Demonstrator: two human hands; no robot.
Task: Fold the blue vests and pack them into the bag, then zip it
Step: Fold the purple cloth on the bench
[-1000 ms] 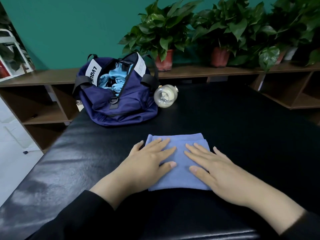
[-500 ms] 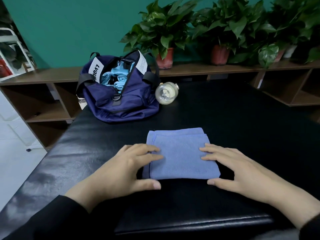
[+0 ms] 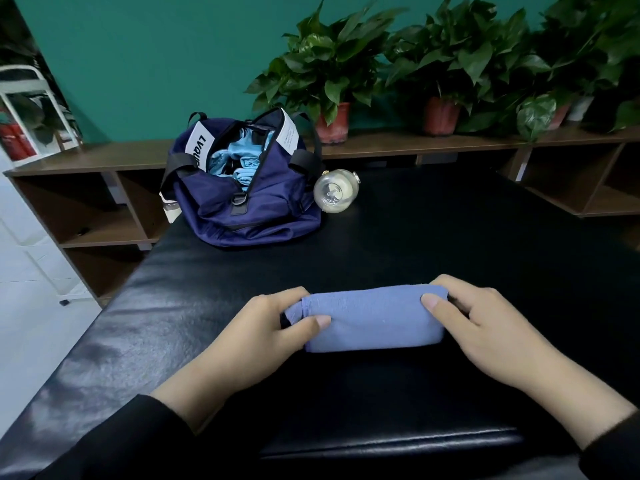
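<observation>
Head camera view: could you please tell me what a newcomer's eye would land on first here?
First, the folded blue vest at the near middle of the black table, gripped at its ends by the left hand and the right hand. Next, the open navy bag at the far left of the table, light blue cloth showing inside, with a clear round bottle lying right beside it. Behind, potted plants line a wooden shelf.
</observation>
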